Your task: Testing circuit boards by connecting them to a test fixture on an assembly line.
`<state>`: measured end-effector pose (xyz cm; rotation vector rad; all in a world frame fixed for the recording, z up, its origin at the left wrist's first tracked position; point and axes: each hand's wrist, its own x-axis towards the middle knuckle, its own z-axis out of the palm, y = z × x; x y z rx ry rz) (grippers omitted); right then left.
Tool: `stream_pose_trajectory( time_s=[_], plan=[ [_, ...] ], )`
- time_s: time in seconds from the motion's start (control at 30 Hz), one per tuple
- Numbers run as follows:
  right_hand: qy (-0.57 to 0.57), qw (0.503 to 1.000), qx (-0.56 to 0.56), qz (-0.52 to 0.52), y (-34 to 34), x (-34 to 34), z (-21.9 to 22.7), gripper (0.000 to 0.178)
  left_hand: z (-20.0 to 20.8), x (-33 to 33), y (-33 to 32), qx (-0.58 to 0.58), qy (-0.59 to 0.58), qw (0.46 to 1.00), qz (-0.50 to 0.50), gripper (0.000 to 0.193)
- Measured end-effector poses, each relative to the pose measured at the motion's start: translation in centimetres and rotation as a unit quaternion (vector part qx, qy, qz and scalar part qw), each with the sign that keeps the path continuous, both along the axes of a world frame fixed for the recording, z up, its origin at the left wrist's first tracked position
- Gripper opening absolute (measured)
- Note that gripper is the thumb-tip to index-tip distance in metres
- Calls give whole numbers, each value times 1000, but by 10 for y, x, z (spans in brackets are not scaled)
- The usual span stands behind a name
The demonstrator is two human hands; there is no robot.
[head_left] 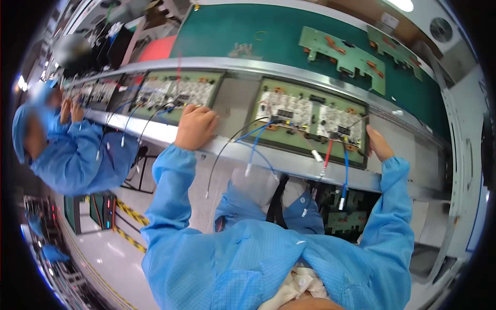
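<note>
A framed circuit board panel (302,139) with white components lies on the metal rail in front of me. Black, blue and red wires hang from its near edge. My right hand (380,143) rests against the panel's right edge, its visible fingers stretched out and part of the hand hidden. My left hand (196,126) is closed at the near right corner of a second framed circuit board panel (181,95) to the left. Its fingers curl over that corner, and its fingertips are partly hidden.
Beyond the rail, green fixture plates (343,57) lie on a green mat (222,31). At the left, a co-worker in a blue smock (77,155) has hands by a further board panel (98,94). More green boards (346,217) are under the bench. A wall (467,155) bounds the right.
</note>
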<state>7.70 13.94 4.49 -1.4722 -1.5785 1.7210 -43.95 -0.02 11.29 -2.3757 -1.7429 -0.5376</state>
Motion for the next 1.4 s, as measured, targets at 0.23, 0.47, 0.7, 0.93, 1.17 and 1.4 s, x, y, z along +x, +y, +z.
stream_pose_trajectory(
  time_s=[0.23,0.47,0.7,0.93,1.17,1.4],
  plan=[
    [11,1000,-22,-1,22,-24,-4,52,-7,-5,22,31,5,998,47,8],
    [22,999,-28,5,40,-43,5,52,-19,-9,41,3,7,998,56,7],
    [65,921,290,-254,82,-13,1,28,-17,40,37,-50,-110,992,43,12],
    [-204,798,511,-247,186,13,-21,37,-33,53,36,-33,-165,978,120,17],
    [-27,944,167,-283,201,-3,13,43,-37,53,36,7,-273,940,206,13],
    [170,958,135,-186,194,-20,18,36,-36,46,25,-3,-350,912,216,13]
  ],
)
